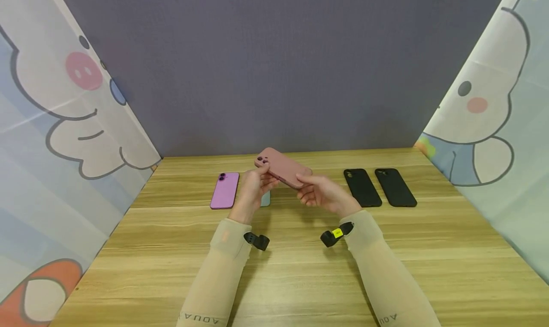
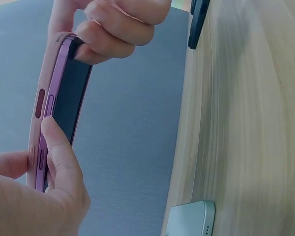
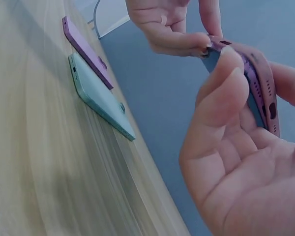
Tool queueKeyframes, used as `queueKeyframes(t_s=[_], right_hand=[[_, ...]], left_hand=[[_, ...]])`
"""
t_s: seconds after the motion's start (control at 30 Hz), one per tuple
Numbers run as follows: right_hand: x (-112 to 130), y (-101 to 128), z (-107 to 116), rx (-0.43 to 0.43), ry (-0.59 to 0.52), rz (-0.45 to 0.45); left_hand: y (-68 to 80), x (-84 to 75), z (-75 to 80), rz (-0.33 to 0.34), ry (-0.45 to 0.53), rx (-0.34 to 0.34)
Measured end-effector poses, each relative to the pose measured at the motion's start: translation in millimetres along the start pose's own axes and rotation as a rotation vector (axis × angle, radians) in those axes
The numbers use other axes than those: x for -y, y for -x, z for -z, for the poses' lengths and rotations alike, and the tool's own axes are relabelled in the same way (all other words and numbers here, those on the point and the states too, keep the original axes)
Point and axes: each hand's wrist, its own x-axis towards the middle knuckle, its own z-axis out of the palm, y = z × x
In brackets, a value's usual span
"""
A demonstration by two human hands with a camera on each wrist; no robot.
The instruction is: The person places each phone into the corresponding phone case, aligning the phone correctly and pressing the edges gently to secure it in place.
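A pink phone case (image 1: 286,168) with a camera cutout is held up above the table between both hands. Inside it, partly separated along its edge, is a purple phone (image 2: 72,93) whose dark screen faces toward the table. My left hand (image 1: 254,189) pinches the camera end, its fingers along the side edge in the left wrist view. My right hand (image 1: 324,192) grips the opposite end. In the right wrist view a gap shows at the bottom end between the case (image 3: 270,98) and the phone. The fingers hide parts of both edges.
A purple phone (image 1: 225,190) lies at the left. A light green phone (image 3: 101,96) lies beside it, mostly hidden behind my left hand in the head view. Two black phone cases (image 1: 362,188) lie at the right. A dark panel (image 1: 283,69) stands behind the wooden table (image 1: 296,279).
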Motion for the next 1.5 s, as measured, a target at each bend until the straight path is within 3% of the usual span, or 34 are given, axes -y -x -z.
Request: queueKeyframes(t_s=[0.27, 0.63, 0.9, 1.37, 1.5], right_hand=[[1, 0, -3, 0.067, 0.039, -0.016], [1, 1, 2, 0.07, 0.096, 0.058], [4, 5, 2, 0.096, 0.105, 0.07], [10, 12, 12, 0.121, 0.137, 0.095], [10, 13, 15, 0.088, 0.126, 0.101]], left_hand=[[0.1, -0.9, -1.9, -0.014, 0.024, -0.001], [-0.1, -1.1, -1.2, -0.011, -0.002, 0.018], [-3.3, -3.5, 3.4, -0.015, 0.033, 0.025], [-3.1, -8.4, 8.2, 0.009, 0.093, -0.026], [-2.5, -9.4, 8.4, 0.011, 0.079, -0.029]])
